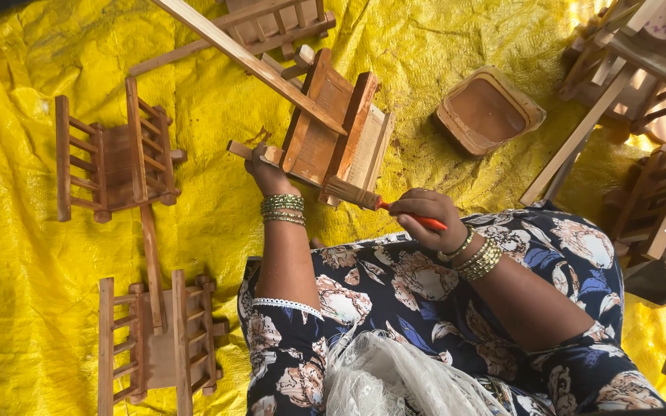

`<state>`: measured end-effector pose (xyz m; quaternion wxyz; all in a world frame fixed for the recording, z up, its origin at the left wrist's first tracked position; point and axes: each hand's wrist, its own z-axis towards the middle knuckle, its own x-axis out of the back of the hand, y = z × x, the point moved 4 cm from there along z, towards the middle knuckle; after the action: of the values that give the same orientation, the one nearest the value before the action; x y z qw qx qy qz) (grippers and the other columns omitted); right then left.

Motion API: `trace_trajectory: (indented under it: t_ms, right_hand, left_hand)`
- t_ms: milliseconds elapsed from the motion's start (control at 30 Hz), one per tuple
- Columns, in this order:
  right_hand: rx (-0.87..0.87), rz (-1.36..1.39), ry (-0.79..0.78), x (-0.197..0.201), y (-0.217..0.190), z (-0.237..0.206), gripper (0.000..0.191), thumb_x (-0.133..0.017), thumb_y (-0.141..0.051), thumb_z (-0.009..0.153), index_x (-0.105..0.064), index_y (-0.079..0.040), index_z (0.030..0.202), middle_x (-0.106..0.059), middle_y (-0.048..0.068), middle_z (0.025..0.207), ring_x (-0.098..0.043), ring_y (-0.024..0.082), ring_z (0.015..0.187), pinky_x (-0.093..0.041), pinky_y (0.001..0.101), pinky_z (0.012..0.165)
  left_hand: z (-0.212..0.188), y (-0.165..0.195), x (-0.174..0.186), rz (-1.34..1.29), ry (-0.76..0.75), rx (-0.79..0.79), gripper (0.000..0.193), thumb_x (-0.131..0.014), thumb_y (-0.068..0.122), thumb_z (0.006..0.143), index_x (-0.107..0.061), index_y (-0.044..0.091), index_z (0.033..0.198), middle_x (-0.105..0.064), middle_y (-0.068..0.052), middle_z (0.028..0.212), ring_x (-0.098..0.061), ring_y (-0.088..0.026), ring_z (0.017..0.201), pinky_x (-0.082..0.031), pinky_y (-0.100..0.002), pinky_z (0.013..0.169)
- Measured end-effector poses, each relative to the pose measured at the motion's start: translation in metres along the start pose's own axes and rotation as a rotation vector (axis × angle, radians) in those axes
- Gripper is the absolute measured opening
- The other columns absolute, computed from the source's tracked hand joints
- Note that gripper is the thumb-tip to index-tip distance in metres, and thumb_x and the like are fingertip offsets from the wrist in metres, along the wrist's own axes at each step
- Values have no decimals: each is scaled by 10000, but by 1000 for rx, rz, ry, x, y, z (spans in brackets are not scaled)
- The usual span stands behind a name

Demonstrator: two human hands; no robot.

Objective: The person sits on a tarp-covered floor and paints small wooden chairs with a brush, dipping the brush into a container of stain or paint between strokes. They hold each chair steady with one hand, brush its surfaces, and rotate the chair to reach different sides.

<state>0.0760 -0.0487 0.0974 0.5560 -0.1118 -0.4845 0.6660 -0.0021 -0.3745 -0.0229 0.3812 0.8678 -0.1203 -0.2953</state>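
**Brush on the Wooden Rack**

While the left hand point(269, 176) grips and steadies the small wooden rack point(333, 127) near the yellow sheet's point(25, 270) middle, the right hand point(423, 213) clenches a red-handled brush point(364, 196) against its lower edge. Part looks darker, part pale; two stained racks point(113, 158) lie leftward, a brown tub point(489, 112) rightward.

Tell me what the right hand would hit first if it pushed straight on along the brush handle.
Likely the stained wooden rack: the right hand aims the paintbrush up-left, bristles already at its lower edge. Depth is unclear.
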Motion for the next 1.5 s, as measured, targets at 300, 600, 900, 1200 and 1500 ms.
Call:
trace_trajectory:
  t_ms: [300, 600, 900, 1200, 1500]
  right_hand:
    - [-86, -133, 183, 14, 24, -4, 174, -613, -139, 1009, -734, -30, 1070, -759, 131, 970, -746, 204, 798, -621, 310, 723]
    - [-85, 26, 5, -15, 0, -18, 223, -596, -168, 972, -735, -2, 1025, -766, 140, 883, -742, 195, 718, -616, 300, 641]
    - [-249, 121, 163, -2, 29, -19, 261, -589, -231, 1027, -740, -20, 1000, -762, 114, 892, -741, 190, 759, -622, 305, 684]
    - [-271, -85, 365, 7, 41, 7, 202, -702, -94, 983, -718, -36, 1175, -750, 130, 1079, -730, 208, 950, -603, 343, 839]
    - [-98, -145, -128, -6, -12, -11, 328, -746, -271, 865, -750, -31, 1089, -728, 184, 1084, -744, 280, 894, -623, 356, 771]
  left_hand:
    - [3, -1, -1, 26, -13, -4, 595, -581, 313, 920, -336, 120, 1427, -545, -127, 1227, -618, -265, 1105, -553, -455, 942]
    - [4, 2, 1, 41, 12, -15, 580, -582, 341, 907, -386, 107, 1399, -550, -118, 1185, -610, -265, 1079, -543, -462, 921]
    - [9, -4, 1, 20, -9, -50, 648, -614, 309, 879, -353, 87, 1429, -533, -138, 1245, -590, -277, 1136, -530, -448, 950]
    - [-5, 4, -7, 64, 9, 4, 617, -550, 334, 905, -326, 108, 1433, -552, -151, 1221, -633, -289, 1110, -553, -477, 941]
    - [-8, 6, -6, 44, -4, -10, 599, -559, 317, 907, -343, 77, 1411, -545, -140, 1167, -632, -280, 1068, -569, -486, 914]
